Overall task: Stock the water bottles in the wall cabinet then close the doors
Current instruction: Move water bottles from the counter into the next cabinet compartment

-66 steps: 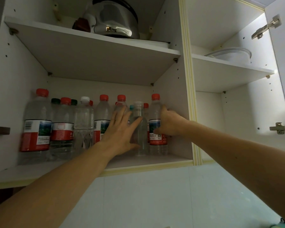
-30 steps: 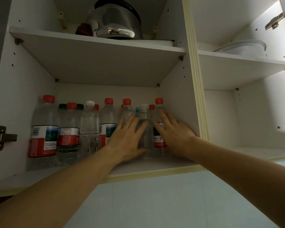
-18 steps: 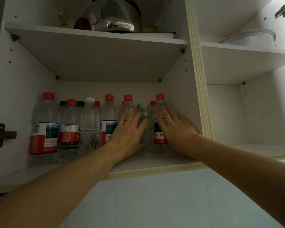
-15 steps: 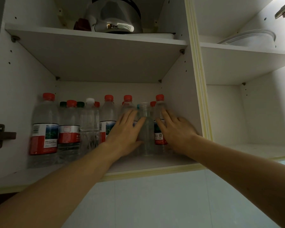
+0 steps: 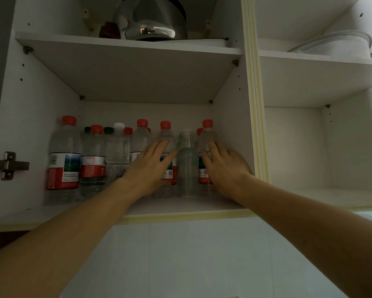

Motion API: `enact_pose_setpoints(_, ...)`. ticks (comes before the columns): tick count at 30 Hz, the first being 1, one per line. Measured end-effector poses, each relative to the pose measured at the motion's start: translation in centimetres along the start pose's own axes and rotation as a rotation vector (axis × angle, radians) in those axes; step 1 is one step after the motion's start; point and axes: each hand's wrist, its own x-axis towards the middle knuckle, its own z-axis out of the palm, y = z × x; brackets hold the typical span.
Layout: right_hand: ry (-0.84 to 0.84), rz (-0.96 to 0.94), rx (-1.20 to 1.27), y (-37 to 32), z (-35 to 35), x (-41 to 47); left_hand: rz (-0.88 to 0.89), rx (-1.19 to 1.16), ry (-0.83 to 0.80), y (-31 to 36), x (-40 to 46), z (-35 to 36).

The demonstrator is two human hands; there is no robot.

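Several water bottles stand in rows on the lower shelf point(image 5: 180, 206) of the left cabinet bay, most with red caps and red labels. A tall red-capped bottle point(image 5: 64, 160) stands at the far left. A clear bottle with a clear cap point(image 5: 187, 166) stands at the front, between my hands. My left hand point(image 5: 149, 167) lies with straight fingers against the red-capped bottles left of it. My right hand point(image 5: 224, 166) presses flat on the rightmost red-capped bottle point(image 5: 207, 134). Both cabinet doors are swung out of view.
A steel kettle point(image 5: 153, 20) and a dark red item point(image 5: 110, 31) sit on the upper left shelf. A white lidded dish point(image 5: 335, 45) rests on the upper right shelf. The lower right bay point(image 5: 299, 147) holds nothing visible. A door hinge point(image 5: 6, 165) sticks out at left. White tiles point(image 5: 202, 254) lie below.
Both hands have slid slightly apart along the bottles, leaving the clear-capped bottle uncovered between them. The bottles sit a little deeper on the shelf.
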Motion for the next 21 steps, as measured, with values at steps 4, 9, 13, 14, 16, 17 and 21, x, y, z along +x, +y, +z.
enact_pose_setpoints(4, 0.083, 0.014, 0.204, 0.0, -1.0, -0.3, -0.076, -0.246, 0.113, 0.5, -1.4, -2.8)
enact_pose_setpoints(9, 0.231, 0.031, 0.843, 0.1, -2.5, -2.4, -0.354, -0.591, 0.23, 2.8, -4.7, -7.3)
enact_pose_setpoints(13, 0.321, 0.097, 1.209, 0.1, -3.7, -7.1, -0.458, -0.766, 0.286, 6.3, -8.0, -10.5)
enact_pose_setpoints(14, 0.359, 0.101, 1.251, 0.0, -4.0, -8.7, -0.471, -0.812, 0.303, 7.2, -8.7, -11.1)
enact_pose_setpoints(16, 0.393, 0.098, 1.339, -0.6, -4.4, -12.4, -0.51, -0.929, 0.324, 9.3, -10.3, -12.1)
enact_pose_setpoints(17, 0.375, 0.094, 1.39, -0.9, -4.4, -14.3, -0.533, -0.98, 0.325, 10.3, -11.1, -12.2)
enact_pose_setpoints(21, 0.145, 0.15, 1.608, -2.8, -2.4, -22.5, -0.647, -1.131, 0.258, 15.2, -15.2, -11.3)
